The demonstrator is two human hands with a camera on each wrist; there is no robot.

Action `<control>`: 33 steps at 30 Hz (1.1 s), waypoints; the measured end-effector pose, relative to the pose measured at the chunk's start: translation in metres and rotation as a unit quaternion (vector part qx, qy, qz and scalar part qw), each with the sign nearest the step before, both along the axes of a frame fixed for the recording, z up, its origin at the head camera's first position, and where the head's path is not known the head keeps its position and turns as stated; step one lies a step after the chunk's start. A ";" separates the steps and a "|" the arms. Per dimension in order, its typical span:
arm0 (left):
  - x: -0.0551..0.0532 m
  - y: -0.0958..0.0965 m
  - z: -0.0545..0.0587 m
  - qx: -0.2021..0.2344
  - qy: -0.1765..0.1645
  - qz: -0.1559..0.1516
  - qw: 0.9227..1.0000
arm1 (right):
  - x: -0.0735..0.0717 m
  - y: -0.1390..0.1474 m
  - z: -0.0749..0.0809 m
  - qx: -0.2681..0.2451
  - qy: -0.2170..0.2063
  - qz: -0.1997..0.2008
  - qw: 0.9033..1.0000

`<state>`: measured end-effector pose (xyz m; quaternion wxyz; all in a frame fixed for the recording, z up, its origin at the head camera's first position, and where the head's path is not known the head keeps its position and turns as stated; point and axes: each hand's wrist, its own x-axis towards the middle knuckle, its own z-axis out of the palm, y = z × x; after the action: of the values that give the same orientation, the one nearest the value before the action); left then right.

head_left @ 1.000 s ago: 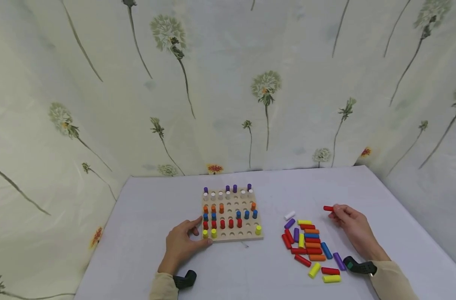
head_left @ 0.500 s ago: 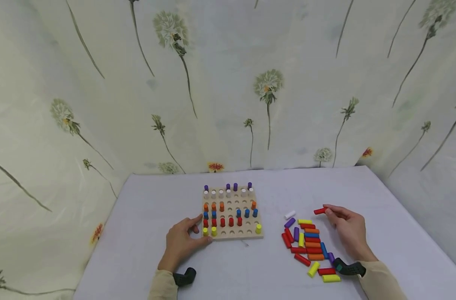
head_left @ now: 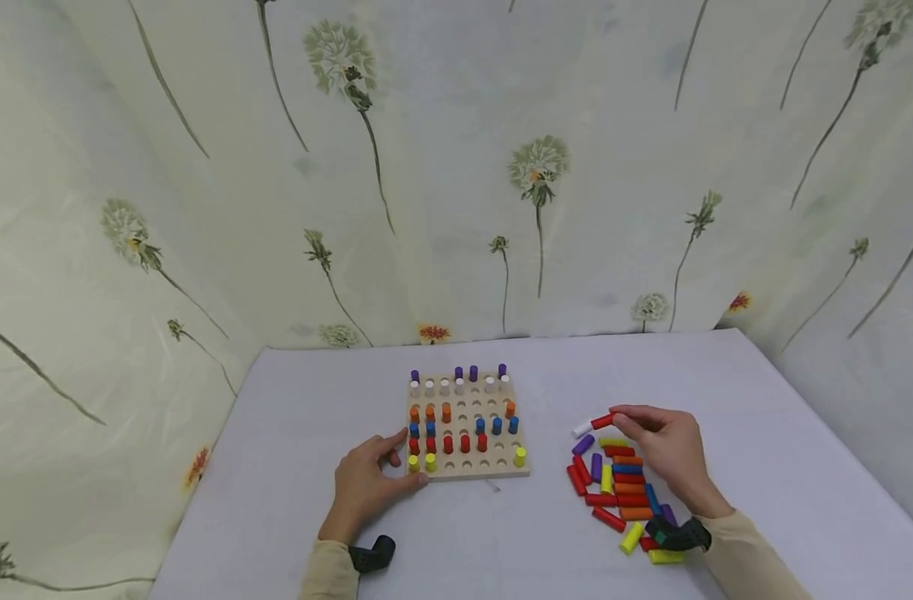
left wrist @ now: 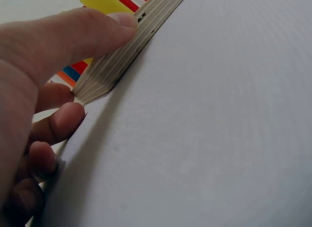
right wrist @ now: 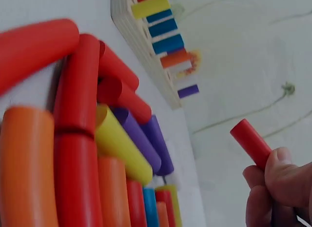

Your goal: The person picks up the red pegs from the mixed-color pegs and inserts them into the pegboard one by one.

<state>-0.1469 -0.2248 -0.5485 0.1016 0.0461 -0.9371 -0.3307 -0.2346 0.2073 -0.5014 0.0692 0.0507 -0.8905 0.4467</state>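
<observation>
A wooden pegboard (head_left: 467, 477) stands mid-table with coloured pegs upright in rows: purple, white, orange, blue, red and yellow. My left hand (head_left: 366, 483) holds its near left corner. In the left wrist view the thumb (left wrist: 83, 34) lies against the board's layered edge (left wrist: 105, 66), with the fingers round the corner. My right hand (head_left: 670, 454) pinches a red peg (head_left: 602, 421) by one end between thumb and fingers, above the far side of the loose pegs. In the right wrist view this red peg (right wrist: 251, 143) points away from the fingertips, touching nothing else.
Loose pegs lie in a cluster right of the board, among them a white peg (head_left: 581, 429), a purple peg (head_left: 583, 444), an orange peg (head_left: 636, 514) and a yellow peg (head_left: 631, 537). My right wrist strap (head_left: 677, 533) hides some. A flowered cloth (head_left: 456, 167) hangs behind the table.
My right hand has moved left with the red peg, from the right of the loose pegs to over their far edge. The left hand keeps its hold on the board.
</observation>
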 end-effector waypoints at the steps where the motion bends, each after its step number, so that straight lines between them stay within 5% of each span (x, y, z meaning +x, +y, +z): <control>1: 0.000 0.000 0.000 -0.001 0.000 -0.001 1.000 | 0.000 -0.003 0.001 -0.001 0.002 0.007 1.000; 15: 0.000 -0.003 0.000 0.003 0.008 -0.008 1.000 | -0.006 -0.049 0.007 -0.051 0.026 0.073 0.996; 33: 0.000 -0.002 0.000 0.011 0.002 -0.007 1.000 | -0.006 -0.106 -0.006 0.006 0.064 0.136 0.989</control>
<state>-0.1467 -0.2273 -0.5480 0.1003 0.0399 -0.9337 -0.3414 -0.2404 0.1012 -0.5074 0.0643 0.2001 -0.8717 0.4426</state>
